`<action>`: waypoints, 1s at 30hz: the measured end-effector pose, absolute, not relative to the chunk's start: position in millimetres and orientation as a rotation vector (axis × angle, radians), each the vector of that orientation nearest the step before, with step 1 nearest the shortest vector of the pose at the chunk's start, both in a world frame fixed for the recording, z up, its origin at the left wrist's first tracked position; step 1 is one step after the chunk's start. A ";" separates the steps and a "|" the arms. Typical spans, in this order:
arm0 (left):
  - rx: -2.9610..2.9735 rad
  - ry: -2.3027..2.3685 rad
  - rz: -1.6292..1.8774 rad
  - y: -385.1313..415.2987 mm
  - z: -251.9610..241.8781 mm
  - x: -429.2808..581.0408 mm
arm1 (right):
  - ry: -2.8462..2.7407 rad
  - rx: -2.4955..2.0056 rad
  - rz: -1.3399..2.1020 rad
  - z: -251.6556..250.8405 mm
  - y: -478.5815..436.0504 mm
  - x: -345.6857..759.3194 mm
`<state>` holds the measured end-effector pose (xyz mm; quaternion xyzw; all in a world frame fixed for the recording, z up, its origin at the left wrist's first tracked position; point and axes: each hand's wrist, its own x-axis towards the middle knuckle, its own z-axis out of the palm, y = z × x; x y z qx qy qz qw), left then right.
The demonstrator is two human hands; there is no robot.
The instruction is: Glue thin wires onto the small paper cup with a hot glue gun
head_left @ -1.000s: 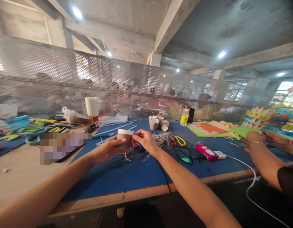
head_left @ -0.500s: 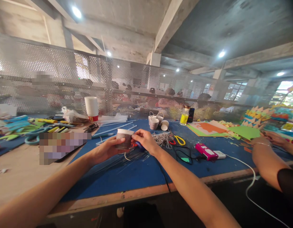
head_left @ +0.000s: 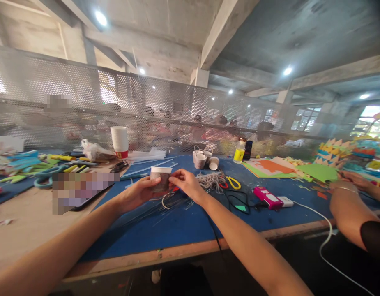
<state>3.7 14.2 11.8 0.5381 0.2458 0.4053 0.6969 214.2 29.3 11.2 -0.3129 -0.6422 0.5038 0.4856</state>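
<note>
In my left hand point(head_left: 140, 191) is a small paper cup point(head_left: 160, 181), upright, its white rim showing above a grey-brown covered side. My thumb lies on the near side and the fingers go round behind. My right hand point(head_left: 185, 183) is closed in a pinch against the cup's right side; what its fingertips grip is hidden. A pale cord point(head_left: 165, 202) hangs in a loop below the cup. Behind my right hand lies a tangle of grey cord point(head_left: 210, 181), beside yellow-handled scissors point(head_left: 234, 183). Several similar small cups point(head_left: 200, 160) stand farther back, one lying on its side.
A stack of white paper cups point(head_left: 119, 139) stands at back left, near a phone point(head_left: 85, 197) and blue-handled scissors point(head_left: 44, 179). Right of me are a glue bottle point(head_left: 239, 153), a pink device point(head_left: 268, 197) with a white cable, coloured paper point(head_left: 274, 166) and another person's arm point(head_left: 346, 205).
The cup has turned slightly to a more level stance in my left hand. My right fingertips have shifted slightly left and down along its side. The cord loop below shows more.
</note>
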 end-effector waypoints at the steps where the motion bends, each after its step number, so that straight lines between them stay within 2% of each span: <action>1: 1.195 0.552 0.917 14.5 12.0 3.7 | -1.569 -0.761 1.218 10.7 29.4 213.9; 9: 1.158 0.634 1.035 12.7 15.0 4.9 | -1.685 -0.756 1.056 5.8 29.0 212.7; 19: 1.176 0.533 1.029 13.6 15.2 5.3 | -2.102 -0.756 0.291 8.1 11.5 209.3; 30: 1.157 0.592 1.037 17.3 9.7 3.9 | -2.286 -0.651 -0.198 7.7 7.9 210.3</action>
